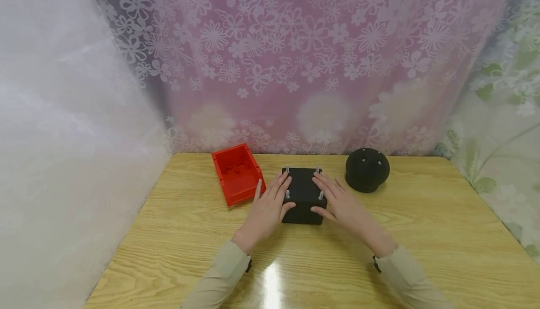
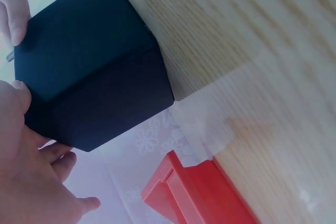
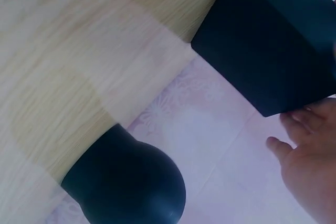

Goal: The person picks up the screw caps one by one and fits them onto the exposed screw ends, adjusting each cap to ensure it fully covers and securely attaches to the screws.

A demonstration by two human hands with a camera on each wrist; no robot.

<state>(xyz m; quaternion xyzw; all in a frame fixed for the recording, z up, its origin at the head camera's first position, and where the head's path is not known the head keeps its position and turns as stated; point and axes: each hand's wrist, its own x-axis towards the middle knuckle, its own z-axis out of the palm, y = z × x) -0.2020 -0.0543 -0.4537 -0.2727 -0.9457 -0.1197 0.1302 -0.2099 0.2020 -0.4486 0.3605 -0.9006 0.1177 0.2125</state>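
Observation:
A black block (image 1: 303,213) with several short metal pins standing up from its top sits in the middle of the table. My left hand (image 1: 266,209) rests along its left top edge, fingers stretched forward and thumb at the near left corner. Mirroring it, my right hand (image 1: 345,207) lies along the right top edge, thumb by the near right corner. In the left wrist view the block (image 2: 89,61) shows smooth sides, with the left thumb at its edge. From the right wrist, fingers (image 3: 302,127) touch the block's top edge.
Left of the block, a red open bin (image 1: 241,197) holds several small red pieces (image 1: 236,167) and stands close to the left hand. To the right is a black rounded stand (image 1: 367,173) with pins in its top. A floral curtain (image 1: 303,65) hangs behind the table.

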